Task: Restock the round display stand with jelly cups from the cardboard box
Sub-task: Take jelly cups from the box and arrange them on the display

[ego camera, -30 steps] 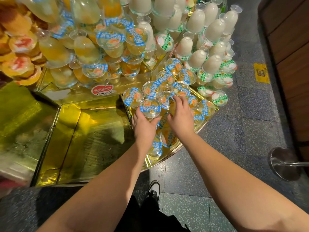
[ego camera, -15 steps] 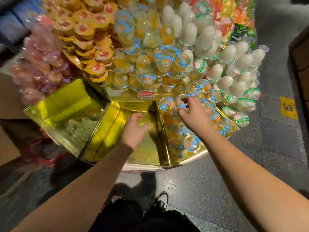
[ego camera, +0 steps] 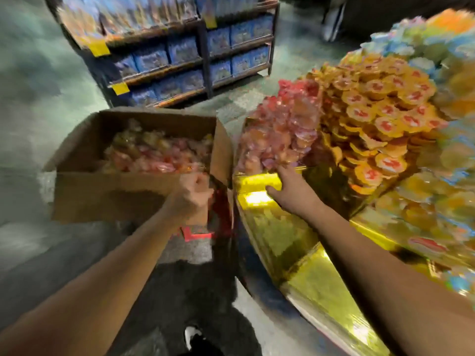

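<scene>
Reaching from the lower left, the left hand (ego camera: 193,192) hangs at the near right corner of the open brown cardboard box (ego camera: 108,196), its fingers curled into a loose fist; the picture is too blurred to tell if it grips the box edge or holds nothing. The box has matte, plain walls with raised flaps, and it is filled with a heap of glossy pink and yellow jelly cups (ego camera: 156,152) in crinkled clear plastic. Just to the right of the box stands the round display stand (ego camera: 316,286), whose trays are lined with shiny, mirror-like gold foil. The right hand (ego camera: 290,187) lies at the inner end of a bare gold compartment, with the thumb spread to the left and the fingers stretched up to the lower edge of a pile of pink transparent cups (ego camera: 280,140); whether it touches them is not clear. Beside that pile, further right, are stacked orange cups with round red-and-white lids (ego camera: 377,109), and more yellow cups, very blurred, fill the far right. Behind the box is a dark shelf rack (ego camera: 203,57) with rows of blue packets and yellow price tags. The floor (ego camera: 38,80) is grey-green and speckled.
</scene>
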Demonstrator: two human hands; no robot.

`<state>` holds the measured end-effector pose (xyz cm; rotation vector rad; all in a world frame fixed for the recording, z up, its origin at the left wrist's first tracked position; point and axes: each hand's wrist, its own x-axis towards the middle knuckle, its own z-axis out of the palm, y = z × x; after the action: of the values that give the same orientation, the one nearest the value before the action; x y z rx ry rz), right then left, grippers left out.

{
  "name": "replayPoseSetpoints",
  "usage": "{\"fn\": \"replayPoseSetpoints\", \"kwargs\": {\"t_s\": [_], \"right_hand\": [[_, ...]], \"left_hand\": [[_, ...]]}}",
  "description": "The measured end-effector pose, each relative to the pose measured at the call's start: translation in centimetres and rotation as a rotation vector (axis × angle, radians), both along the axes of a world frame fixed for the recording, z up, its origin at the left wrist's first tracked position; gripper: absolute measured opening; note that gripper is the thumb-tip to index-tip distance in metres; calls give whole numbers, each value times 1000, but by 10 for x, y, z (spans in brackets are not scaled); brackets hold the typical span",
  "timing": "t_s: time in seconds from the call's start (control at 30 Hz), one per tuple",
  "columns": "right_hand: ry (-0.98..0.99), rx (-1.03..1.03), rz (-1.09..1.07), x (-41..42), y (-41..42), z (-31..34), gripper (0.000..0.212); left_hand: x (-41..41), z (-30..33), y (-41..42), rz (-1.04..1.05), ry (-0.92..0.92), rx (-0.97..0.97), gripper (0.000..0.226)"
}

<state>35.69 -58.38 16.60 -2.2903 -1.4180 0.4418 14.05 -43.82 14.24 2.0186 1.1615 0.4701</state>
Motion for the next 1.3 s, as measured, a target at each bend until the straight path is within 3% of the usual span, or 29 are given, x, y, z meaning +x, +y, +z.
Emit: {"fn": "replayPoseSetpoints", "kwargs": {"t_s": [0.07, 0.27, 0.47, 0.63, 0.73, 0.83, 0.93, 1.03, 1.17, 1.3], "right_hand": [[-3, -23, 56, -34, 54, -7, 49], [2, -134, 169, -99, 182, -36, 41], [1, -317, 223, -107, 259, -63, 44], [16, -463, 192, -77, 326, -96, 29], [55, -452, 100, -50, 376, -115, 32], [226, -422, -108, -25, 432, -138, 37], [340, -436, -308, -7, 483, -167, 54], [415, -400, -485, 7, 524, -195, 64], [547, -359, -703, 20, 558, -227, 75], [642, -320, -813, 29, 568, -252, 80]], "left_hand": [[-46, 4, 43, 13, 47, -44, 14], [-144, -5, 154, 121, 216, -120, 27], [-163, -38, 219, 113, 375, -124, 35], [-141, -64, 281, 82, 418, -176, 30], [-112, -82, 329, 102, 435, -166, 30], [-79, -102, 382, 118, 462, -177, 15], [-46, -128, 425, 114, 502, -166, 19], [-15, -152, 463, 49, 567, -111, 26], [22, -174, 497, -64, 669, -72, 10], [60, -200, 497, -158, 597, -186, 20]]}}
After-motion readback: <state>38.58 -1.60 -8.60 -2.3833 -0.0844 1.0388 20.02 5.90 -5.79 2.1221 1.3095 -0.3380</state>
